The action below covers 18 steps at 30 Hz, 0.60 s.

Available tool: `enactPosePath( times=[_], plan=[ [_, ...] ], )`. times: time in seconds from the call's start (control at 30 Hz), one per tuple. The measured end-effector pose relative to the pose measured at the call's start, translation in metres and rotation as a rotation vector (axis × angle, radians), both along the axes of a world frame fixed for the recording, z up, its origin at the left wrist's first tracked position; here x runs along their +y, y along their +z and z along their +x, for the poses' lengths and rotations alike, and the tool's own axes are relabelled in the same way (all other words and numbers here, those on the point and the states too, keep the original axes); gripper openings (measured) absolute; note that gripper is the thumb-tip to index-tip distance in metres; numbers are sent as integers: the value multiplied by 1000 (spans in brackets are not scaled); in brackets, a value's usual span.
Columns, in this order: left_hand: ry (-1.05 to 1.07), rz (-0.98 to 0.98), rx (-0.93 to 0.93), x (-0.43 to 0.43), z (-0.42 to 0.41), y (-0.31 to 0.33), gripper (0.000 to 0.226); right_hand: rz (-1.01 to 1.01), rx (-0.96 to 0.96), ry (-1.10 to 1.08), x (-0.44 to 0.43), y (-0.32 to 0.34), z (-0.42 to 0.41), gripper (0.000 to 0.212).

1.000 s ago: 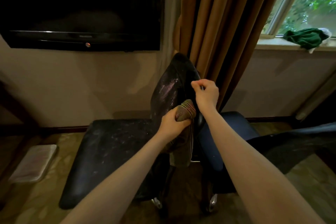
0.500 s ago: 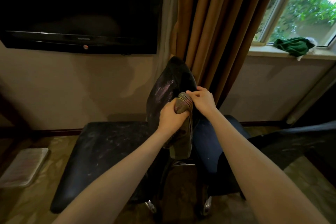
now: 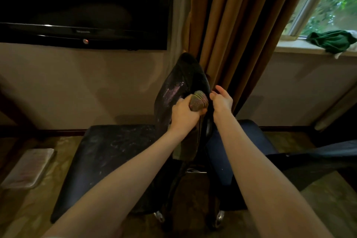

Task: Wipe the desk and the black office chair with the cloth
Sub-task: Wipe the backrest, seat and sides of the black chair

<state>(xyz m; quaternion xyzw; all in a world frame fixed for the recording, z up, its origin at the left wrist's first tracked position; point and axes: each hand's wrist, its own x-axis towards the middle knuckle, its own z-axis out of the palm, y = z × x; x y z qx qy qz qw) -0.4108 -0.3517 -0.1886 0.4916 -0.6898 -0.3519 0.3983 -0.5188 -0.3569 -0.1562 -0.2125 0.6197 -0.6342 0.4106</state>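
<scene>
The black office chair stands in front of me, seen side-on, with a dusty seat at left and its backrest rising in the centre. My left hand grips a bunched brownish striped cloth and holds it against the backrest's edge. The rest of the cloth hangs down below that hand. My right hand holds the backrest's right edge, with its fingers curled round it and the thumb raised. The desk is not clearly in view.
A dark wall-mounted TV hangs at upper left. Brown curtains fall right behind the chair. A green cloth lies on the window sill. A second blue chair seat sits at right, and a flat scale lies on the floor at left.
My right hand has slid a little down the backrest's edge and lifted its thumb. My left hand keeps the cloth at about the same spot on the backrest.
</scene>
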Motion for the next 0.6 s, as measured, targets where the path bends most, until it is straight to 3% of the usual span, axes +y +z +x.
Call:
enactPosePath(
  times=[0.27, 0.47, 0.6],
  plan=[
    [72, -9, -125, -56, -19, 6, 38, 13, 77, 8, -18, -8, -11, 41],
    [-59, -119, -131, -28, -9, 1, 32, 33, -247, -56, -26, -4, -19, 36],
    [-166, -205, -177, -3, -1, 10, 18, 132, -337, 73, -28, 0, -26, 37]
  ],
)
